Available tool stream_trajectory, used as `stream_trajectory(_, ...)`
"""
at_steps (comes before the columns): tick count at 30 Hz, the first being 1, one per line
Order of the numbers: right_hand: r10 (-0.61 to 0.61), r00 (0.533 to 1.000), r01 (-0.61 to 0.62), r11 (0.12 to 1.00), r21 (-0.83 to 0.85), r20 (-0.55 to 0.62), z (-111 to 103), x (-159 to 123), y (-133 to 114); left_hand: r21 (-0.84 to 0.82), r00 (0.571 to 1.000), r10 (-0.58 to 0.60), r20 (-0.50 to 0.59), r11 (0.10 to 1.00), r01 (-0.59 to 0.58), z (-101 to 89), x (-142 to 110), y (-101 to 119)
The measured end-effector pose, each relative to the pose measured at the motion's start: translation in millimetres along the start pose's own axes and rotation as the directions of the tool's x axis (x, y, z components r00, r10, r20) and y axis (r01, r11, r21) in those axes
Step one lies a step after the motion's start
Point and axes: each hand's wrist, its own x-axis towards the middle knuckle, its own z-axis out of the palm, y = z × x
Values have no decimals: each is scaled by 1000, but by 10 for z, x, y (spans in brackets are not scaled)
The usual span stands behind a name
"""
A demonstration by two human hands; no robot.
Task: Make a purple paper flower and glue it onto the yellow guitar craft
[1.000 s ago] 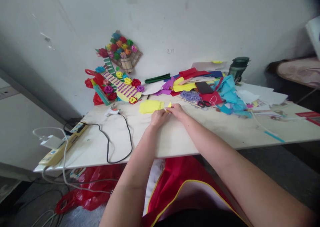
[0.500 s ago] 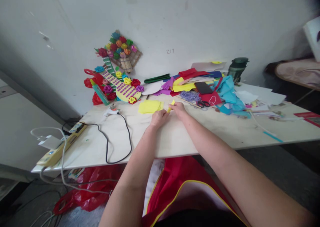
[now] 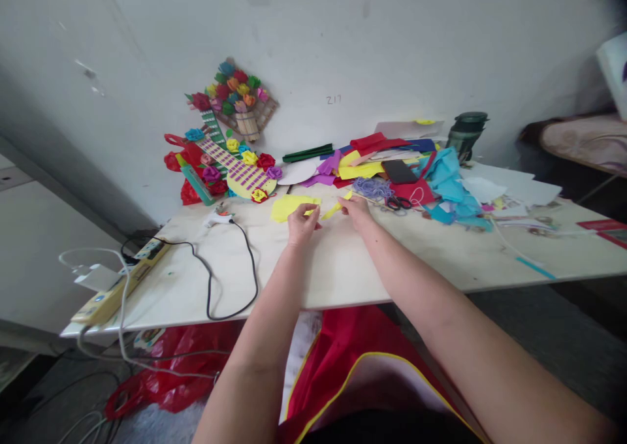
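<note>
In the head view my right hand (image 3: 358, 212) pinches a narrow strip of yellow crepe paper (image 3: 334, 209), which slants down to the left from my fingertips. My left hand (image 3: 302, 223) is just left of the strip, its thumb and fingers parted and nothing visible between them. Behind that hand, partly covered by it, a yellow crepe paper sheet (image 3: 285, 207) lies flat on the white table (image 3: 343, 268). Both hands are low over the tabletop.
On the left are a glue gun (image 3: 218, 219) with a looping black cord and a power strip (image 3: 120, 282). Paper flowers (image 3: 249, 158) decorate a guitar shape at the back. Purple yarn (image 3: 372, 188), scissors (image 3: 399, 203), a phone (image 3: 398, 172) and a dark bottle (image 3: 466, 136) stand among coloured papers.
My left hand has come off the yellow strip and moved slightly left, its fingers opening. My right hand has shifted a little to the right with the strip, which now shows more of its length.
</note>
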Motion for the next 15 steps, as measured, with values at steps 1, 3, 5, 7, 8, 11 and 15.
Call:
stream_trajectory(1,10,998,-10,1000,-3,62,17,-22,0,-26,999,-26,30,999,27,9,-5,4)
stream_trajectory(3,31,985,-31,1000,-6,167,48,-64,-1,-43,995,-56,87,997,60,32,-19,16)
stream_trajectory(5,49,971,-50,999,-2,232,70,-97,-4,-23,988,-74,138,997,78,55,-32,18)
stream_trajectory(7,63,958,-66,998,-1,279,84,-117,-6,22,983,-86,162,996,84,69,-34,1)
stream_trajectory(8,71,952,-74,997,-3,298,88,-124,-7,46,982,-89,166,996,82,72,-30,-14)
stream_trajectory(11,89,933,-91,996,-11,350,97,-144,-11,109,983,-72,166,993,55,71,-4,-67)
stream_trajectory(15,101,918,-107,994,-5,383,98,-172,-32,160,984,-45,170,987,18,53,5,-64)
